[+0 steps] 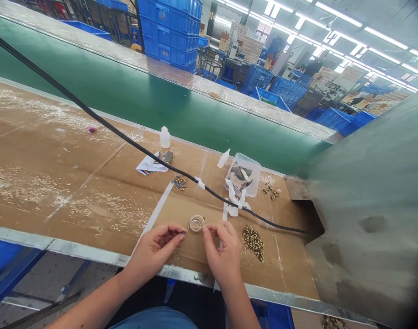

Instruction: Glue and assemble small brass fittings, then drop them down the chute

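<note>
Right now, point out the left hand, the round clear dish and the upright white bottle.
Left hand [156,248]: head view, on the middle of the hand.
Round clear dish [196,230]: head view, on its near wall.
Upright white bottle [165,139]: head view, on the middle of its body.

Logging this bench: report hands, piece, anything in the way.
Left hand pinching small blue piece. Right hand at clear round dish, grip unclear. Black cable slants across beyond dish.
</note>
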`<state>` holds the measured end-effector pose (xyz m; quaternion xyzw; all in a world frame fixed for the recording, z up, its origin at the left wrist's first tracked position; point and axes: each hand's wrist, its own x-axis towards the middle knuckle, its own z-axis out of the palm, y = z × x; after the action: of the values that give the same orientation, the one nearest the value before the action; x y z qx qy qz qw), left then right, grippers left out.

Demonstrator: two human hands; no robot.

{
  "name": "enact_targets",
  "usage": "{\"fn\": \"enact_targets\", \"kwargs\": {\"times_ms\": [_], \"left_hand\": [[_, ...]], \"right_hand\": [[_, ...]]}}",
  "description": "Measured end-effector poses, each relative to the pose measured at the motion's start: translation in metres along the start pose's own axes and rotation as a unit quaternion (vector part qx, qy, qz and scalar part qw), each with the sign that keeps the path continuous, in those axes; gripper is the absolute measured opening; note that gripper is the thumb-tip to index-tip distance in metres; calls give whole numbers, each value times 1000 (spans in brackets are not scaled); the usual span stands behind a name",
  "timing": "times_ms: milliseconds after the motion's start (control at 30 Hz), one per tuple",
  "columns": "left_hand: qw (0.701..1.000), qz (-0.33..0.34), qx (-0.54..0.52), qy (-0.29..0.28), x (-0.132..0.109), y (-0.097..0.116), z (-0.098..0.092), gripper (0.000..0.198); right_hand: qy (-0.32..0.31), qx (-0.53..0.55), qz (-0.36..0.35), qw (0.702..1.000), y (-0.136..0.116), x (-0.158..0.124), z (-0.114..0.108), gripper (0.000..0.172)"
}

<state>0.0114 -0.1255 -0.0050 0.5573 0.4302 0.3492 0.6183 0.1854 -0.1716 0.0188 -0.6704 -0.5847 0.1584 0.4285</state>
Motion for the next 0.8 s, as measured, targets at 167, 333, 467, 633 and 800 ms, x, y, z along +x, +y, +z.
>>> {"fn": "enact_targets", "kwargs": {"times_ms": [167,333,467,633,800], "left_hand": [[1000,9,9,-12,1,-3,0,18],[1000,13,21,-16,-1,-1,0,17],[999,16,28,-16,-1,2,0,17],[999,20,31,-12,-1,1,0,17],[999,23,34,-13,-1,-1,0,17]], "right_hand": [[29,19,8,999,0,0,-6,14],[67,57,-3,996,-12,-2,-18,13],[46,71,-11,996,-21,-4,-21,12],[25,68,-3,997,-23,-4,-17,13],[14,62,-7,998,-21,-3,-14,12]]}}
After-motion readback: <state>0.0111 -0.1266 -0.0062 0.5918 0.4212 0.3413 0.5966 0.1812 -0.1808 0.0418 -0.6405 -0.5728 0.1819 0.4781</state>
